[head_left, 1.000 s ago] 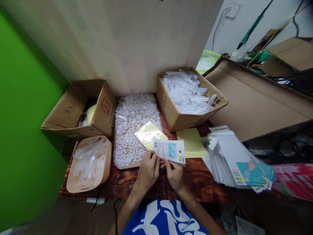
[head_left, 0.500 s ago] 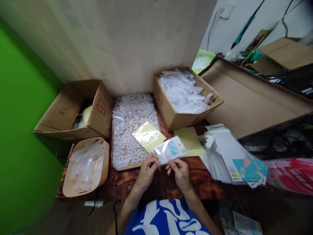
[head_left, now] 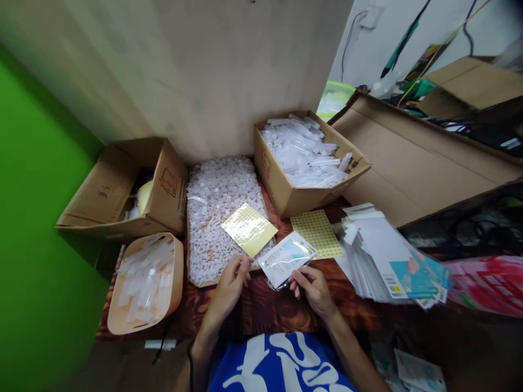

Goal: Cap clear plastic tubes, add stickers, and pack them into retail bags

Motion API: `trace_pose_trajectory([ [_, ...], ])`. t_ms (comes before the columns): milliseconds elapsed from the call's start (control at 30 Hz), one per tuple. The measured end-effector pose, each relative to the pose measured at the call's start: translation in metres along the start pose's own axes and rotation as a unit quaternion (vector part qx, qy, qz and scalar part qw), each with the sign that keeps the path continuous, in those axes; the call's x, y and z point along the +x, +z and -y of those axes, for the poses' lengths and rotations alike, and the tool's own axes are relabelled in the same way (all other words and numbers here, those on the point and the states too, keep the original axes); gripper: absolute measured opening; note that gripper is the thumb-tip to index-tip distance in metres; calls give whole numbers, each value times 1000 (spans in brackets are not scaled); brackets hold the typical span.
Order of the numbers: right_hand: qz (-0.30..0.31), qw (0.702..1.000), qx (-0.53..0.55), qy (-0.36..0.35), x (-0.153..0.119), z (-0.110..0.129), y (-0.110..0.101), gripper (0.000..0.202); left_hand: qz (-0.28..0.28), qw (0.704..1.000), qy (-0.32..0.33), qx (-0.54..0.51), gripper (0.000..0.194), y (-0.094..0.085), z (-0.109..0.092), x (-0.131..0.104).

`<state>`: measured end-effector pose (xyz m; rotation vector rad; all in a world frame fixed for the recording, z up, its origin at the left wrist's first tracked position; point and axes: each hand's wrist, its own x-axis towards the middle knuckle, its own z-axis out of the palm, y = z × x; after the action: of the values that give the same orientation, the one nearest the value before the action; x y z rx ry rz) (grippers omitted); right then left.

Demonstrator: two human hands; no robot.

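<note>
My right hand [head_left: 312,286] pinches the lower right edge of a clear plastic packet [head_left: 286,258] with a white and blue printed card inside. The packet is tilted above the dark wooden table. My left hand [head_left: 232,280] is apart from the packet, at the front edge of a shallow tray. Its thumb and fingers are pressed together, and I cannot make out what they hold, if anything. A yellow sticker sheet [head_left: 249,228] lies on the tray's small white pieces [head_left: 216,218]. Behind the packet is a second yellow sticker sheet [head_left: 318,234].
A cardboard box [head_left: 281,198] of clear plastic tubes stands behind. On the left are another cardboard box [head_left: 163,204] and a peach basket [head_left: 177,277] of translucent pieces. Stacked printed packets [head_left: 379,256] lie to the right, near a large cardboard flap [head_left: 417,158].
My left hand has let go of the packet and moved left. My right hand has shifted slightly right, still holding the packet, which has turned a little.
</note>
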<state>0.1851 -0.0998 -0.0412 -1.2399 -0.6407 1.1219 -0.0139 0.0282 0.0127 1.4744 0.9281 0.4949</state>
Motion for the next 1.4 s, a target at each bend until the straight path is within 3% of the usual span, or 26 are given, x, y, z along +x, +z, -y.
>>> trace_pose_trajectory([
  [133,15,999,-35,-17,3,7,5,37,-47,996,68,45,30,17,-2,3],
  [267,21,985,-157,-64,3,16,14,37,-92,992,79,39,20,31,-6,4],
  [500,31,935,-299,-186,2,26,26,39,-131,980,102,112,11,33,-11,6],
  [567,24,941,-289,-176,3,27,27,40,-136,984,77,86,14,30,-9,8],
  [700,7,975,-201,-91,5,30,30,34,-122,992,19,-9,20,27,-8,10],
  [767,13,991,-121,-55,6,29,34,33,-135,990,23,-20,20,27,-10,9],
  [900,31,999,-6,22,12,22,46,49,-152,986,64,36,17,31,-18,6],
  [1067,-97,994,-20,44,19,15,60,42,-134,988,68,33,18,31,-18,5],
  [1400,-91,995,-26,45,15,13,49,35,-93,976,-56,-190,23,29,-9,5],
])
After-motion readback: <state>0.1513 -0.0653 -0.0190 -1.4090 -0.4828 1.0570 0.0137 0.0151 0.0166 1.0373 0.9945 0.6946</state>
